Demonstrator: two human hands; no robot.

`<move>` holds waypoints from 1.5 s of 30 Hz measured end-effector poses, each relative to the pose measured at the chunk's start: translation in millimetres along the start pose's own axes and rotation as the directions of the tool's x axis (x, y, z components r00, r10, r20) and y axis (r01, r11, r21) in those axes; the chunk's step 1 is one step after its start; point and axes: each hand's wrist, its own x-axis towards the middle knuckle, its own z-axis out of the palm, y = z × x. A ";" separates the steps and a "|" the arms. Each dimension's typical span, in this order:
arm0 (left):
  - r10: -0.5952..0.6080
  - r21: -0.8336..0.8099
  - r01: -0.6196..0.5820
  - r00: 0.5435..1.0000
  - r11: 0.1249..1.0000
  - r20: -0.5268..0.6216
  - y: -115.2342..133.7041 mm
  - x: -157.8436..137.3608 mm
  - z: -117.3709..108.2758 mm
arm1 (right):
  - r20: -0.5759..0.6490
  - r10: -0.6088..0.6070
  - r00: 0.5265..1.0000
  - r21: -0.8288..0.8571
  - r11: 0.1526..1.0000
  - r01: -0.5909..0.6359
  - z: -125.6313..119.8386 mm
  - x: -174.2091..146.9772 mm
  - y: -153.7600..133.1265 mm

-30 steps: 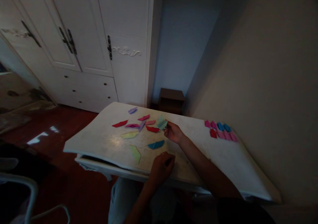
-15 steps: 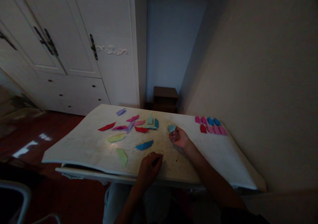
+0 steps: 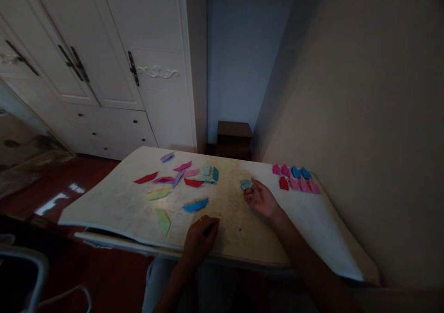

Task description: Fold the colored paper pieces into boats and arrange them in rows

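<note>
pale teal paper (image 3: 246,184), folded small, was in the right hand (image 3: 262,201), whose thumb and fingers were nearly together on its edge, over the right-middle part of the table (image 3: 114,197). the left hand (image 3: 201,236) was loosely curled near the front edge; i could not tell if something was inside it. in my judgement, 2 troubles were possible: too strong a pinch could crush the folds, and too weak a pinch could let the paper drop. also, a low sweep of the left hand could push the blue paper boat (image 3: 196,205) just beyond it — such light paper would slide easily. the white tabletop had stains and 1 small dark speck (image 3: 239,228). at the right lay 2 rows of folded papers (image 3: 283,183). behind stood a white wardrobe (image 3: 166,104) and a low brown cabinet (image 3: 235,128) — the room was dim, with a reddish floor (image 3: 111,276).
</note>
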 end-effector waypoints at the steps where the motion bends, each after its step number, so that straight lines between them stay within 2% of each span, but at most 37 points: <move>1: -0.005 0.006 0.005 1.000 1.000 -0.002 0.4 0.0 0.3 | -0.008 -0.011 1.000 -0.016 1.000 0.011 -3.3 -1.4 -2.8; 11: 0.004 0.029 -0.004 1.000 1.000 0.008 0.5 -0.7 0.9 | -0.041 -0.201 0.979 -0.223 0.957 0.188 -28.5 -24.9 -24.1; 16: 0.019 0.047 -0.019 1.000 0.999 0.011 -0.6 -0.4 1.1 | -0.119 -0.344 0.931 -0.438 0.860 0.262 -38.8 -32.9 -39.6; 18: 0.040 0.057 -0.040 0.999 0.998 0.005 -0.7 0.0 1.2 | -0.124 -0.422 0.898 -0.568 0.773 0.284 -44.0 -33.6 -45.7; 21: 0.064 0.076 -0.065 0.998 0.995 0.007 -1.7 0.3 1.9 | -0.083 -0.530 0.844 -0.763 0.578 0.288 -52.0 -31.3 -55.5; 23: 0.075 0.084 -0.075 0.997 0.994 0.008 -3.5 -0.1 3.0 | -0.032 -0.582 0.812 -0.875 0.409 0.258 -56.8 -27.3 -63.0; 25: 0.080 0.089 -0.080 0.997 0.993 0.006 -6.0 -0.7 4.2 | 0.015 -0.624 0.782 -0.969 0.183 0.165 -60.8 -21.6 -70.8; 27: 0.089 0.089 -0.090 0.996 0.992 0.009 -8.4 -1.3 5.3 | 0.050 -0.660 0.750 -0.999 -0.022 0.048 -63.7 -15.0 -77.7; 28: 0.093 0.089 -0.093 0.996 0.992 0.012 -9.3 -1.5 5.6 | 0.062 -0.674 0.736 -0.996 -0.088 0.003 -64.7 -11.8 -80.3; 29: 0.097 0.089 -0.098 0.995 0.991 0.012 -9.9 -1.6 5.7 | 0.067 -0.684 0.727 -0.992 -0.124 -0.025 -65.2 -9.1 -82.1; 33: 0.103 0.106 -0.104 0.995 0.989 0.014 -9.7 -1.4 5.4 | 0.066 -0.706 0.705 -0.985 -0.159 -0.067 -59.8 -6.1 -79.6; 36: 0.092 0.115 -0.095 0.995 0.989 0.031 -9.5 -1.4 5.4 | 0.156 -0.720 0.677 -0.940 -0.318 -0.121 -46.7 -15.6 -68.2; 38: 0.092 0.125 -0.095 0.995 0.988 0.034 -9.6 -1.3 5.9 | 0.211 -0.679 0.703 -0.872 -0.456 -0.179 -36.1 -25.7 -58.2; 41: 0.108 0.134 -0.110 0.994 0.985 0.025 -8.6 -0.5 6.8 | 0.162 -0.544 0.823 -0.768 -0.593 -0.242 -24.3 -38.6 -44.3; 43: 0.119 0.139 -0.120 0.993 0.983 0.015 -7.3 0.4 7.1 | 0.094 -0.464 0.881 -0.724 -0.639 -0.260 -21.5 -42.4 -37.8; 45: 0.133 0.150 -0.132 0.991 0.980 0.001 -6.4 0.9 7.4 | 0.038 -0.434 0.900 -0.704 -0.651 -0.284 -21.9 -42.4 -34.0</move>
